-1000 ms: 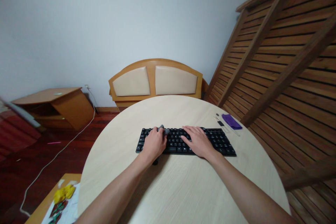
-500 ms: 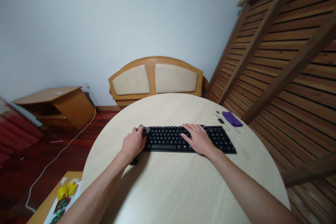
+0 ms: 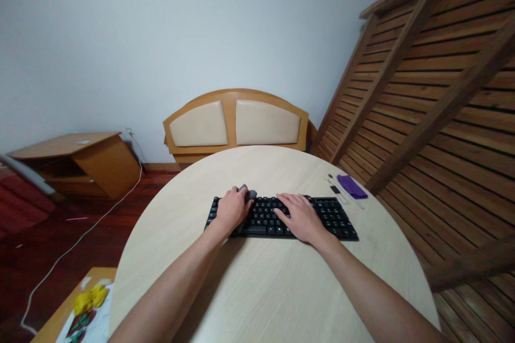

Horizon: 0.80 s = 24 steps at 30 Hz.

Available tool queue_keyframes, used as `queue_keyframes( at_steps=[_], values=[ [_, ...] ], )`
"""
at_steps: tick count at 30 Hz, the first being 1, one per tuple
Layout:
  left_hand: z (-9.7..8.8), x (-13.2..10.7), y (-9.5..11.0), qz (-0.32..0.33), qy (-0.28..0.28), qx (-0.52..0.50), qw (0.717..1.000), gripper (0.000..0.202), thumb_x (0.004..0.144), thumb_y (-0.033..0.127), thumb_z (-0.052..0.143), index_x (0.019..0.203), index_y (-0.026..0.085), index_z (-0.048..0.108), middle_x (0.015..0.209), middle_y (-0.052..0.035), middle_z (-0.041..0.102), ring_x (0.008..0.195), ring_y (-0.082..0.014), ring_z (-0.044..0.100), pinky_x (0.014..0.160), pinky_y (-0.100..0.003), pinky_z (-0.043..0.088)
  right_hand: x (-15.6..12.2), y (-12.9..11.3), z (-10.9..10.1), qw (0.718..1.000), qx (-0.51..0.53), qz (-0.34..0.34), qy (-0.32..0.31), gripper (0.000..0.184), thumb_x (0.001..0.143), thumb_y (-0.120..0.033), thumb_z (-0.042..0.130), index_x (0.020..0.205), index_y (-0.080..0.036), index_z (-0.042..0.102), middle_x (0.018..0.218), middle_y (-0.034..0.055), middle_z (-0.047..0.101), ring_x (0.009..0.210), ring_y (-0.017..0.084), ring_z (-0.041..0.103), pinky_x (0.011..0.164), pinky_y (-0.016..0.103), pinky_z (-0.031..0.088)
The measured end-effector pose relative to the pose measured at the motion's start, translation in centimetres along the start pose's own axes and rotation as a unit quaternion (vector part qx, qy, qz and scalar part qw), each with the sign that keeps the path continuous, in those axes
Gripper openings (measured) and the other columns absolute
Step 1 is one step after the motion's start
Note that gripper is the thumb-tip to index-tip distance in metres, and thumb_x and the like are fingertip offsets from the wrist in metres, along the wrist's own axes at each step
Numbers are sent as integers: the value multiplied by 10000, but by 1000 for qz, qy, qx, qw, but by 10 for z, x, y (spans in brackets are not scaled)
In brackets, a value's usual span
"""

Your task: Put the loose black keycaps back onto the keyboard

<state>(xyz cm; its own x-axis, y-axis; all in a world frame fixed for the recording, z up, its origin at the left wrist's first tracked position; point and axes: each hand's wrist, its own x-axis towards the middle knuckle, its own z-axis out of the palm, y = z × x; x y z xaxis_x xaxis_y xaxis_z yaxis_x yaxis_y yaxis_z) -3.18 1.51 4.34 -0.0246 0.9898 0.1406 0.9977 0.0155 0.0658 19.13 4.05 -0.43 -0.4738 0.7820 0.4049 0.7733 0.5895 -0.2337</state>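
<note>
A black keyboard (image 3: 265, 230) lies on the round pale wooden table (image 3: 257, 284). My left hand (image 3: 231, 208) is over its left part, fingers curled round a dark grey object with a rounded end (image 3: 251, 193). Most of that object is hidden under the hand, so its kind does not show. Flat across the keys to the right of the middle rests my right hand (image 3: 301, 217), its fingers stretched out and the thumb apart. The number pad shows to the right of it.
Near the table's right edge lie a folded purple cloth (image 3: 352, 186) and a small black item with a pale cord (image 3: 335, 189). A headboard (image 3: 231, 123) stands behind the table, a slatted wooden frame (image 3: 402, 134) leans at right. Lower left, yellow material (image 3: 90, 299) sits on a low surface.
My left hand has moved right, from the keyboard's left end onto its keys, with the grey object in it. The right hand stays on the keyboard. The view has shifted slightly.
</note>
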Motion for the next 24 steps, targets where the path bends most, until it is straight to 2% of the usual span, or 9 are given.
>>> queue_keyframes(
  at_steps=[7,17,20,24],
  values=[
    [-5,0,-27,-53,-16,17,998,287,953,425,484,1133,237,604,1074,-98,633,955,-260,648,727,-321,500,-1,-2,-1,1000,0,3,7,456,996,-467,422,1346,-217,574,1337,83,615,1239,244,541,1122,450,320],
    [-12,-11,-80,-117,-5,60,991,321,954,424,439,1187,241,565,1060,-107,630,909,-283,678,695,-332,503,0,0,1,1000,-5,4,7,456,994,-461,428,1343,-206,573,1336,84,614,1241,243,536,1127,447,312],
    [-16,-11,-81,-125,-1,60,990,326,960,425,428,1191,238,561,1074,-113,625,890,-281,683,697,-333,502,-1,0,2,1000,-4,2,8,454,994,-461,429,1343,-209,573,1331,84,616,1234,242,540,1124,448,317],
    [-20,-15,-59,-100,15,20,995,328,962,455,449,1197,257,565,1111,-102,620,863,-262,683,719,-336,499,-1,-1,2,1000,0,2,8,457,995,-464,424,1348,-212,569,1333,86,614,1239,244,535,1127,457,312]
  ],
)
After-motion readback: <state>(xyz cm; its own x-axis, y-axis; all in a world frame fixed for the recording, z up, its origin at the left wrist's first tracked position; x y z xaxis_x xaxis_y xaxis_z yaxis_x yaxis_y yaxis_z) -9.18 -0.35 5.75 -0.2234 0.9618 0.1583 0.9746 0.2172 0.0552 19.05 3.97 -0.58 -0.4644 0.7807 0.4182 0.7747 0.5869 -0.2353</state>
